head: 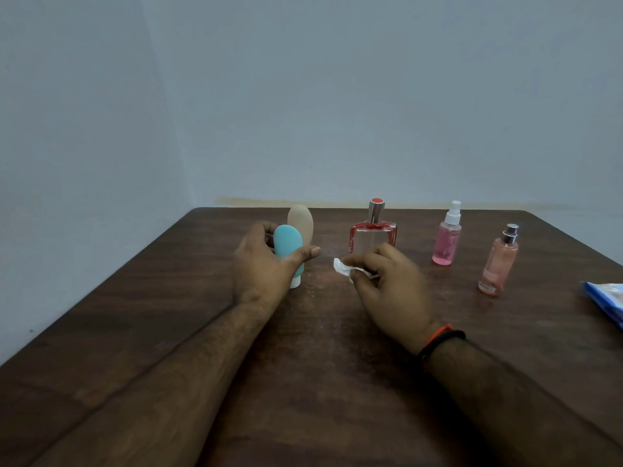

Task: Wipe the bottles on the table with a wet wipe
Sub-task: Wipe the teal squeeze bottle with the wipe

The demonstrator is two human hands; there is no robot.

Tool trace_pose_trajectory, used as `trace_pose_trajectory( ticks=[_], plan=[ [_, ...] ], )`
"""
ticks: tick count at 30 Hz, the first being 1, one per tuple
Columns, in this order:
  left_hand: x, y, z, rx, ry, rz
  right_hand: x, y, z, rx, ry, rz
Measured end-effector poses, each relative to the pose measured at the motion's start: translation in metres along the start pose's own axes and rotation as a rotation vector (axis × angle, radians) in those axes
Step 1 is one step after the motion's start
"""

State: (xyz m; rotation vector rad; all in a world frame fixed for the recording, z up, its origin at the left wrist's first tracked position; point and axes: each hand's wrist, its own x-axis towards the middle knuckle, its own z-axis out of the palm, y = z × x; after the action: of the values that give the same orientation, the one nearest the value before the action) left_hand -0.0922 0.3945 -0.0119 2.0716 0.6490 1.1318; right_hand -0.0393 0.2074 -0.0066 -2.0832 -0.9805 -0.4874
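Left hand (pixel 261 261) grips the blue tube bottle (pixel 286 247), standing cap-down left of centre on the desk (pixel 320 382); right hand (pixel 387 284) pinches the wet wipe (pixel 341 267) beside it; bottle judged light, soft, best held mid-body.

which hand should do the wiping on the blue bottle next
Right. The right hand already pinches the wet wipe just beside the blue bottle, while the left hand is busy gripping that bottle.

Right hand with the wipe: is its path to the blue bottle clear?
Probably yes. The right hand, pinching the wipe, has only bare table between it and the blue bottle gripped by the left hand.
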Motion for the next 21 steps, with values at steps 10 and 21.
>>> trace_pose_trajectory(
  ticks=[10, 21],
  plan=[
    [0.0003, -0.0005, 0.0013, 0.009, 0.006, -0.014, -0.0002, -0.0008, -0.0004, 0.002, -0.022, 0.026],
    [0.0019, -0.0033, 0.0028, 0.007, -0.016, 0.003, 0.0000, -0.0006, 0.0006, -0.006, -0.006, 0.030]
  ],
)
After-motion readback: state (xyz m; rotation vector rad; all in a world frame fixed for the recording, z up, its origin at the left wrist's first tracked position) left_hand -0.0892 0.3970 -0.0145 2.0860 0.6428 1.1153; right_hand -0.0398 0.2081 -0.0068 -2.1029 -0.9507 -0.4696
